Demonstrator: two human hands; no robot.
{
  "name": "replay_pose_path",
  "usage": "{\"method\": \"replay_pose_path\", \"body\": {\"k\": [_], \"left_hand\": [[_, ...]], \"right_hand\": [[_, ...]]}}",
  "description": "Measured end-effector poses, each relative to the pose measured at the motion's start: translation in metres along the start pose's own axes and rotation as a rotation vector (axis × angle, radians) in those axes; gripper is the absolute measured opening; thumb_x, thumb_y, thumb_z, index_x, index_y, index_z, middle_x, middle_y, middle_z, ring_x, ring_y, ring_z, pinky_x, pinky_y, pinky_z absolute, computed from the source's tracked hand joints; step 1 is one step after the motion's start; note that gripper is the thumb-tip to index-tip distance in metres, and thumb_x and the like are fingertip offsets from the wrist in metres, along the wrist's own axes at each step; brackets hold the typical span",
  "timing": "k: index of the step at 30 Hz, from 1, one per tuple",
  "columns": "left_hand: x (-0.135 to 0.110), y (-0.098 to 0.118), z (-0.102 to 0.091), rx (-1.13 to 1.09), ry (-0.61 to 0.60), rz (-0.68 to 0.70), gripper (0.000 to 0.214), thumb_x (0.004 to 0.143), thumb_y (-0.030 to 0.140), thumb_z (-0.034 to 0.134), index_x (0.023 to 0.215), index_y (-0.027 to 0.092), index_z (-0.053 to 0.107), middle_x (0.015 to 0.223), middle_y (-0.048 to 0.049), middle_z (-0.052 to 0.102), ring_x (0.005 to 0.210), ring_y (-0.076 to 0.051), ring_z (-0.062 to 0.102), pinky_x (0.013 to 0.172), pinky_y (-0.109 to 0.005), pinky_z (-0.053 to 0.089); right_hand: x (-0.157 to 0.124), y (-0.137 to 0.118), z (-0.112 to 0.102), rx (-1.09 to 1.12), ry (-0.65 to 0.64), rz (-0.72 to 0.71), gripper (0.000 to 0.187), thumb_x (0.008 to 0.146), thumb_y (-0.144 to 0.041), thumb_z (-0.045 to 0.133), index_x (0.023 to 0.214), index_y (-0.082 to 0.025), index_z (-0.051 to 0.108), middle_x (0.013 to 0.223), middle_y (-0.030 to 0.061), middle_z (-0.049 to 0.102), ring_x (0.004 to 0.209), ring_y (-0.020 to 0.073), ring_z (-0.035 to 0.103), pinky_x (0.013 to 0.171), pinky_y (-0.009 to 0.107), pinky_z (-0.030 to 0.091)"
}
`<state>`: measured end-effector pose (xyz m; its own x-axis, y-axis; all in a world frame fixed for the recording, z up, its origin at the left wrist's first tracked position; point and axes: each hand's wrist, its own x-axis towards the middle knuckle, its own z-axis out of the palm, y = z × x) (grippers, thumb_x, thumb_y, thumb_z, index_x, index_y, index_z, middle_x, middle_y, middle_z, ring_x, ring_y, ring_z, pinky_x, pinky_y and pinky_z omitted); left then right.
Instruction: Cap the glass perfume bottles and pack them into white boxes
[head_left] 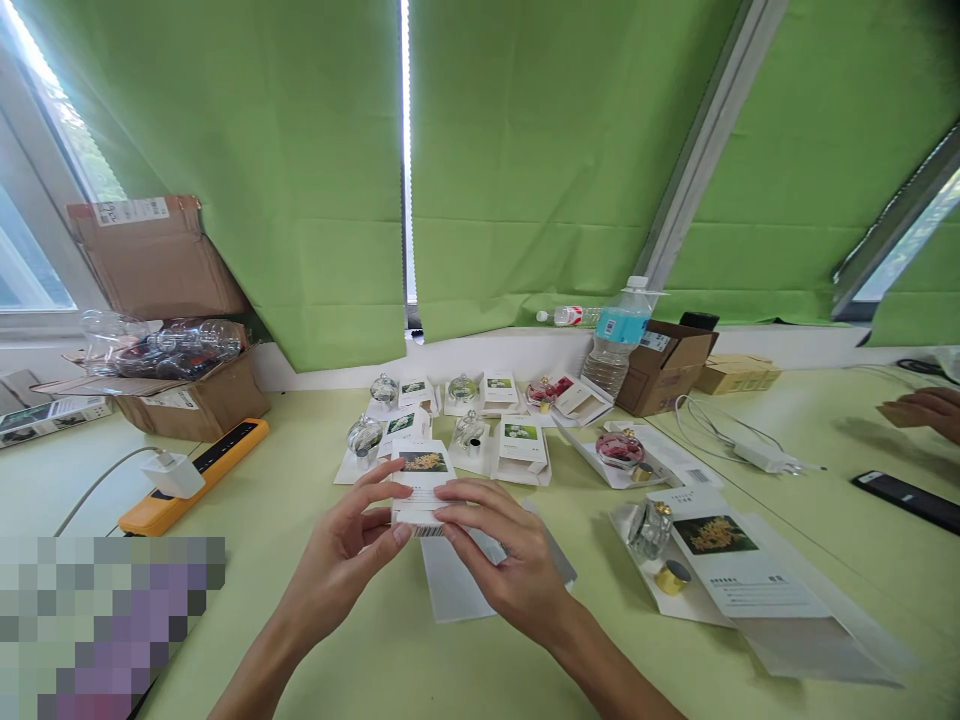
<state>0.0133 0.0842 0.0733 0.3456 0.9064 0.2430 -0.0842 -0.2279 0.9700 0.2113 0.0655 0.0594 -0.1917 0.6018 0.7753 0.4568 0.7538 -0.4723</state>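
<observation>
Left hand (pixel 341 555) and right hand (pixel 506 555) grasp a white box (pixel 421 480) by its near end, just above the green table (pixel 375 660); they seem to be working its end flap, which calls for a careful fingertip pinch; glass bottles (pixel 365 437) stand behind.

- Water bottle (pixel 621 335): upright at the desk's far edge, beside a cardboard box (pixel 667 368).
- Orange power strip (pixel 225 450): near the left edge.
- Black phone (pixel 907 497): near the right edge.

the left hand (pixel 339 560) and right hand (pixel 516 572) are bare, with long slim fingers and short plain nails; both forearms (pixel 274 665) are bare and unsleeved as far as they show.
</observation>
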Motion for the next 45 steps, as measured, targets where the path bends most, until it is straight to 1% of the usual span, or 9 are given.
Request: {"method": "replay_pose_path", "body": {"k": [2, 8, 18, 22, 28, 30, 34, 37, 45], "left_hand": [[-0.0003, -0.0009, 0.0008, 0.005, 0.018, 0.014, 0.023, 0.081, 0.035, 0.066, 0.101, 0.025, 0.067, 0.147, -0.0081, 0.039, 0.088, -0.019, 0.067, 0.079, -0.031, 0.052], [0.0013, 0.0005, -0.0042, 0.019, -0.066, -0.009, 0.021, 0.083, 0.032, 0.063, 0.102, 0.023, 0.067, 0.148, -0.0082, 0.036, 0.093, -0.02, 0.065, 0.083, -0.032, 0.051], [0.0019, -0.0017, -0.0055, 0.005, 0.001, -0.001, 0.019, 0.081, 0.033, 0.065, 0.099, 0.025, 0.069, 0.147, -0.0067, 0.038, 0.092, -0.021, 0.065, 0.079, -0.031, 0.051], [0.0015, -0.0011, -0.0064, 0.017, 0.032, -0.001, 0.021, 0.08, 0.034, 0.066, 0.099, 0.024, 0.069, 0.147, -0.007, 0.039, 0.097, -0.023, 0.064, 0.078, -0.03, 0.052], [0.0014, 0.0004, -0.0073, 0.031, 0.052, -0.003, 0.021, 0.08, 0.035, 0.067, 0.098, 0.024, 0.07, 0.146, -0.0062, 0.04, 0.105, -0.026, 0.061, 0.078, -0.029, 0.052], [0.0014, 0.0004, -0.0067, 0.039, 0.069, -0.002, 0.023, 0.079, 0.036, 0.067, 0.098, 0.023, 0.07, 0.146, -0.0067, 0.041, 0.105, -0.027, 0.061, 0.077, -0.029, 0.052], [0.001, 0.0002, -0.0051, 0.035, 0.102, -0.001, 0.024, 0.078, 0.039, 0.068, 0.097, 0.023, 0.07, 0.145, -0.0071, 0.043, 0.104, -0.027, 0.062, 0.077, -0.03, 0.052], [0.0006, 0.0, -0.0046, 0.024, 0.099, -0.009, 0.025, 0.078, 0.039, 0.068, 0.097, 0.024, 0.071, 0.146, -0.0067, 0.042, 0.103, -0.027, 0.062, 0.077, -0.03, 0.052], [0.0014, -0.0015, -0.0057, -0.006, 0.084, -0.029, 0.024, 0.079, 0.04, 0.067, 0.097, 0.024, 0.07, 0.148, -0.0058, 0.039, 0.102, -0.027, 0.062, 0.079, -0.031, 0.051]], "right_hand": [[-0.0006, -0.0008, 0.0, -0.004, -0.003, 0.003, 0.026, 0.085, -0.009, 0.058, 0.103, -0.024, 0.068, 0.108, 0.0066, 0.066, 0.105, 0.0206, 0.059, 0.091, 0.037, 0.049], [-0.0025, 0.0, 0.0017, -0.006, -0.007, 0.026, 0.026, 0.086, -0.011, 0.057, 0.105, -0.024, 0.068, 0.111, 0.0069, 0.065, 0.108, 0.021, 0.058, 0.093, 0.038, 0.05], [-0.0013, 0.0018, -0.0021, 0.02, 0.042, 0.105, 0.018, 0.086, -0.016, 0.058, 0.1, -0.024, 0.068, 0.114, 0.0076, 0.065, 0.11, 0.0229, 0.059, 0.096, 0.04, 0.05], [-0.0017, 0.0008, -0.0019, 0.086, 0.062, 0.181, 0.015, 0.086, -0.02, 0.059, 0.099, -0.022, 0.066, 0.117, 0.0094, 0.064, 0.108, 0.0232, 0.06, 0.086, 0.036, 0.056], [-0.0045, 0.002, 0.0005, 0.115, 0.041, 0.337, 0.027, 0.086, -0.029, 0.06, 0.113, -0.023, 0.064, 0.127, 0.0095, 0.057, 0.108, 0.0228, 0.06, 0.073, 0.029, 0.06], [-0.0048, 0.0027, 0.0002, 0.092, 0.045, 0.377, 0.03, 0.086, -0.032, 0.061, 0.114, -0.024, 0.065, 0.123, 0.0096, 0.059, 0.093, 0.0202, 0.064, 0.068, 0.028, 0.06], [-0.0044, 0.0031, -0.0008, 0.182, -0.039, 0.482, 0.038, 0.088, -0.038, 0.058, 0.123, -0.025, 0.059, 0.088, 0.0046, 0.069, 0.068, 0.0156, 0.065, 0.06, 0.028, 0.058], [-0.004, 0.0025, -0.0013, 0.307, -0.11, 0.549, 0.042, 0.089, -0.04, 0.056, 0.128, -0.025, 0.056, 0.082, 0.0034, 0.07, 0.073, 0.0179, 0.067, 0.064, 0.031, 0.058], [-0.0032, 0.0058, -0.0025, 0.491, -0.13, 0.637, 0.044, 0.086, -0.043, 0.061, 0.126, -0.024, 0.059, 0.086, 0.0048, 0.072, 0.08, 0.0195, 0.067, 0.069, 0.035, 0.057]]}}
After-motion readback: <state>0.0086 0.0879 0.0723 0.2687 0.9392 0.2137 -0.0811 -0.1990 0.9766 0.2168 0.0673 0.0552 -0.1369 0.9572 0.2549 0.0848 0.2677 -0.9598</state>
